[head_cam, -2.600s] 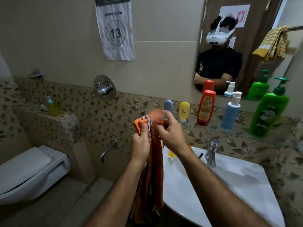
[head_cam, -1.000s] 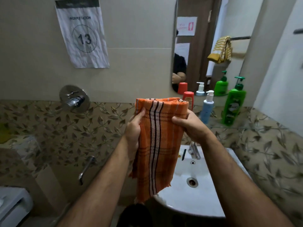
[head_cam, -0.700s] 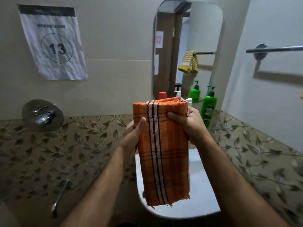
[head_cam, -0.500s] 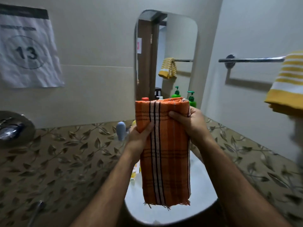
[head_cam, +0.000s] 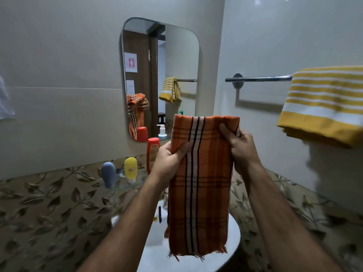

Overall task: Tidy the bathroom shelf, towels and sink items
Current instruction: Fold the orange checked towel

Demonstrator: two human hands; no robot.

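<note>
An orange checked towel [head_cam: 200,189] with black and white stripes hangs folded in front of me above the white sink [head_cam: 155,238]. My left hand [head_cam: 169,160] grips its left edge, thumb across the front. My right hand [head_cam: 238,146] holds the top right corner, a little higher. On the right wall a chrome towel rail [head_cam: 259,78] carries a yellow and white striped towel [head_cam: 322,103] at its right end. The rail's left part is bare.
A glass shelf [head_cam: 119,183] under the mirror [head_cam: 161,75] holds a blue tube [head_cam: 108,174], a yellow tube [head_cam: 130,167], a red bottle [head_cam: 152,152] and a white pump bottle [head_cam: 162,132]. Small items lie on the sink rim [head_cam: 160,212].
The view has swung right from the toilet side toward the towel rail. Both hands spread the bunched orange towel into a flat fold and keep it raised.
</note>
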